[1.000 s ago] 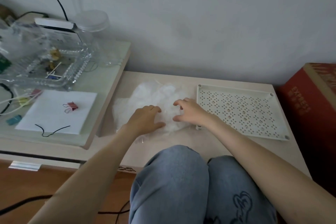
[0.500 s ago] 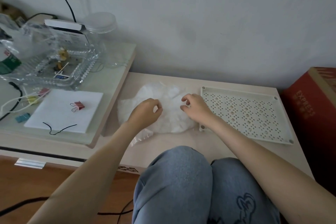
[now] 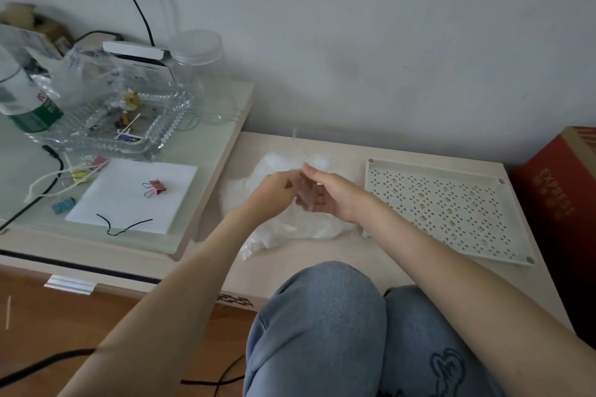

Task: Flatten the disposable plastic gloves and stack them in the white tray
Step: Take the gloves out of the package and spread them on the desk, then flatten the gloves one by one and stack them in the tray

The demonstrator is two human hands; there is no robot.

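My left hand (image 3: 274, 185) and right hand (image 3: 335, 195) have come up off the glove pile (image 3: 290, 226), fingers pinched on one thin glove (image 3: 304, 200) between them. Separating begins; the white tray (image 3: 448, 206), right of my right hand, holds nothing yet.

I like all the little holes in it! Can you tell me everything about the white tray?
The white tray is a flat rectangle that looks like plastic, with a raised rim, round posts at its corners, and rows of small cut-out holes. It lies flat on the pale table, right of the glove pile. Nothing is in it yet.
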